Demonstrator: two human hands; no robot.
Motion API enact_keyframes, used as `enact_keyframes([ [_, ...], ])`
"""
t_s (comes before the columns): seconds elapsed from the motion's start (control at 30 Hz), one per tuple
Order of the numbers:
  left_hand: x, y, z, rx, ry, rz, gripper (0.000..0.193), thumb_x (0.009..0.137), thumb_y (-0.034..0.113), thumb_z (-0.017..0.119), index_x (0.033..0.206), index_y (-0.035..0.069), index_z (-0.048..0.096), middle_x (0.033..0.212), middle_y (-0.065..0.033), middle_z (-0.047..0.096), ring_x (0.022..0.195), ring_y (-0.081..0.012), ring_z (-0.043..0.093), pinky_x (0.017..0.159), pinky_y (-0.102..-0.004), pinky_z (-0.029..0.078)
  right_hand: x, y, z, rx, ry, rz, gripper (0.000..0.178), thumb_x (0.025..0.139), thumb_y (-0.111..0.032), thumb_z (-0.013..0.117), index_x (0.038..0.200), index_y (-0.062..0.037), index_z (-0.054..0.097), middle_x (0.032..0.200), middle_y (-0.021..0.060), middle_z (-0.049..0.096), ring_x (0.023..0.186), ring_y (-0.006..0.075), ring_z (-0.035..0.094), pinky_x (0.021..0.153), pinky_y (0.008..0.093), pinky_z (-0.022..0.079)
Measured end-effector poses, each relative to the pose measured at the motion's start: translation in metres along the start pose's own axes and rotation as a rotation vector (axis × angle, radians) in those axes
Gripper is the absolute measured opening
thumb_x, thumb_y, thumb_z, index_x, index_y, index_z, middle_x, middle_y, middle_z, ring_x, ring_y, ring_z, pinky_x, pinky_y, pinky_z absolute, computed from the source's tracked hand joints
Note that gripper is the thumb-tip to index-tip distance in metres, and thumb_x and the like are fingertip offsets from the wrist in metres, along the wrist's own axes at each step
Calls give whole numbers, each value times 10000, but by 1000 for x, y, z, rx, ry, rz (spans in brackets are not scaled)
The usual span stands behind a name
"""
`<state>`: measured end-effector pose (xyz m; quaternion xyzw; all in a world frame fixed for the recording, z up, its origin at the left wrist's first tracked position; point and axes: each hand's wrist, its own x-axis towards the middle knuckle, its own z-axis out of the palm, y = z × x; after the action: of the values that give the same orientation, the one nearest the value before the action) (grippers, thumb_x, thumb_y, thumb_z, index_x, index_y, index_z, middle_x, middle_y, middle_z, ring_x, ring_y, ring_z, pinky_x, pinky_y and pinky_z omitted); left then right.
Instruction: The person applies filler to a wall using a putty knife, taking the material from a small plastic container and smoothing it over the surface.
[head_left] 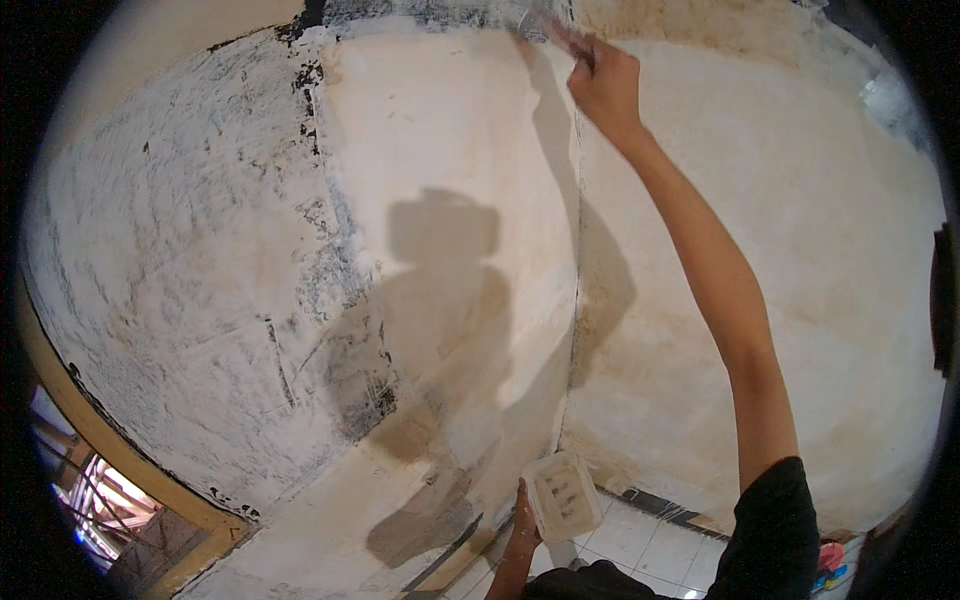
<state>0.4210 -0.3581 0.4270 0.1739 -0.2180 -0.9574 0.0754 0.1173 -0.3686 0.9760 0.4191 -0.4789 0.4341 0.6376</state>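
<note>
My right hand (pixel 608 88) is raised high at the end of a stretched arm. Its fingers are closed around what looks like a paintbrush (pixel 566 36) with a reddish handle. The brush's far end is at the upper part of the wall, near the inner corner; its tip is faint and blurred. Low down, my left hand (pixel 525 518) grips the side of a pale, rectangular plastic tub (pixel 563 520). Some darker marks show inside the tub. The cream wall (pixel 700 330) meets a whitish, patchy wall (pixel 190 240) with black streaks and scuffs.
A yellow window frame (pixel 215 520) borders an opening at the lower left. White floor tiles (pixel 640 545) lie below the walls. Small red and blue items (pixel 832 562) are on the floor at lower right. A dark object (pixel 941 300) juts in at the right edge.
</note>
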Motion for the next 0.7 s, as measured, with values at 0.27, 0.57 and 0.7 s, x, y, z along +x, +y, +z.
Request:
enact_keyframes([
  [0.27, 1, 6, 1, 4, 55, 82, 790, 875, 663, 343, 1368, 47, 348, 1281, -170, 497, 1117, -335, 533, 938, -481, 445, 10, -12, 58, -6, -97, 140, 236, 673, -109, 574, 879, -87, 689, 735, 164, 655, 653, 357, 629, 638, 467, 495],
  [0.57, 14, 2, -5, -61, -57, 66, 753, 892, 643, 331, 1358, 51, 360, 1258, -169, 512, 1092, -332, 548, 928, -485, 451, -35, -61, -15, 212, -99, 6, 284, 704, 32, 483, 923, -10, 658, 755, 191, 646, 642, 302, 645, 605, 326, 507],
  [0.7, 14, 1, 2, -43, -50, 67, 746, 896, 639, 326, 1356, 53, 363, 1250, -170, 517, 1089, -332, 550, 926, -487, 452, 15, -22, 16, 217, 68, -16, 168, 698, -13, 493, 789, 3, 633, 699, 238, 585, 638, 379, 605, 577, 399, 459],
])
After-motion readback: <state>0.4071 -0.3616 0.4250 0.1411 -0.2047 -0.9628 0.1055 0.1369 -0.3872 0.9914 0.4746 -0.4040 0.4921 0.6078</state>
